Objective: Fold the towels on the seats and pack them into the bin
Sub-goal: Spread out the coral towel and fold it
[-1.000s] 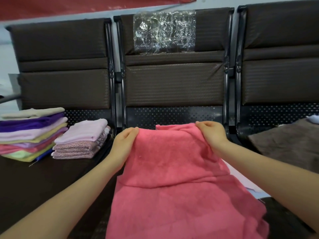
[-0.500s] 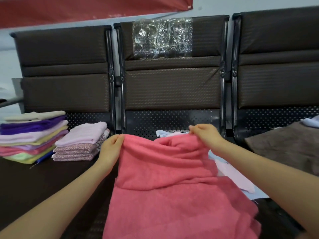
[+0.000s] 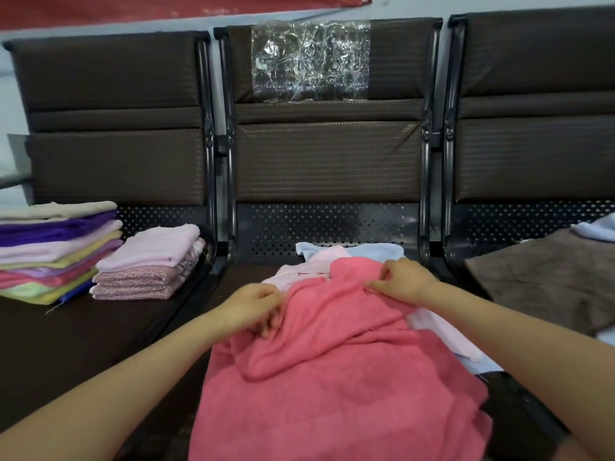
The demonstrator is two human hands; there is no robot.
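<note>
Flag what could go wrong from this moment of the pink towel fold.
1. The coral-pink towel lies bunched over the unfolded pale pink towel and light blue towel; the left hand and right hand pinching it could drag those along or catch them in the fold.
2. Its near edge hangs off the middle seat, so it may slide off.
3. No bin is in view; packing cannot be checked.

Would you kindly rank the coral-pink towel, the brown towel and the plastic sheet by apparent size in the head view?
1. coral-pink towel, nearest the camera, so inflated
2. brown towel, cut off by the frame
3. plastic sheet
</note>
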